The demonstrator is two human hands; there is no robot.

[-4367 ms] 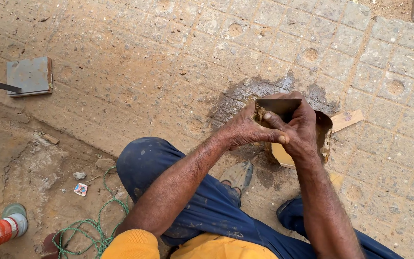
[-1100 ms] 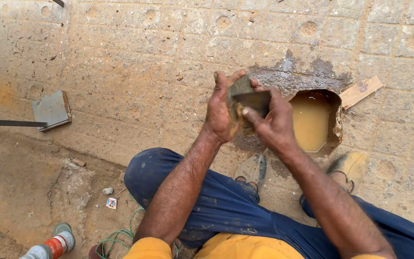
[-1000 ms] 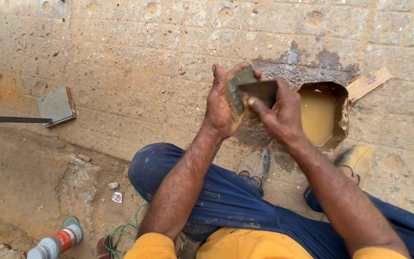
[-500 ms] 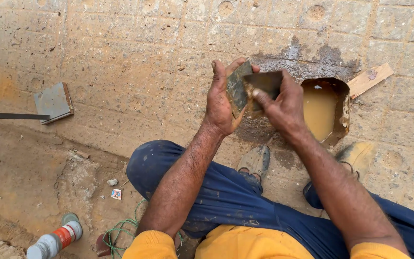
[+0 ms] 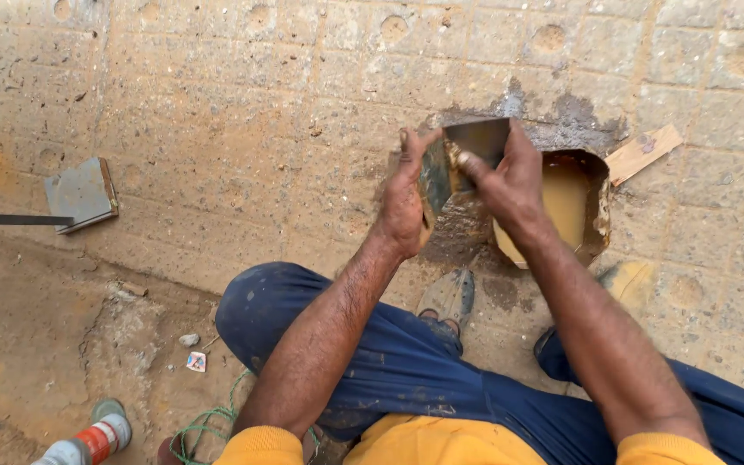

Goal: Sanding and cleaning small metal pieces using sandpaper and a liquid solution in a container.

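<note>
My left hand (image 5: 405, 200) and my right hand (image 5: 503, 179) both grip a small muddy metal box (image 5: 462, 146), open on one side, held up over the paved ground. The left hand wraps its left wall; the right hand's fingers hook over the right edge. Just right of the box is a hole (image 5: 566, 202) in the paving filled with yellowish muddy water, with dark wet mortar around its rim. My knees in blue trousers sit below the hands.
A wooden scrap (image 5: 643, 152) lies at the hole's upper right. A flat metal trowel-like plate with a dark handle (image 5: 82, 193) rests at the left. A red-and-white can (image 5: 95, 437), green cord (image 5: 204, 424) and small debris lie at lower left on bare dirt.
The box was down in the hole; both hands have lifted it out to the left of the hole and now hold it up, tilting it slightly.
</note>
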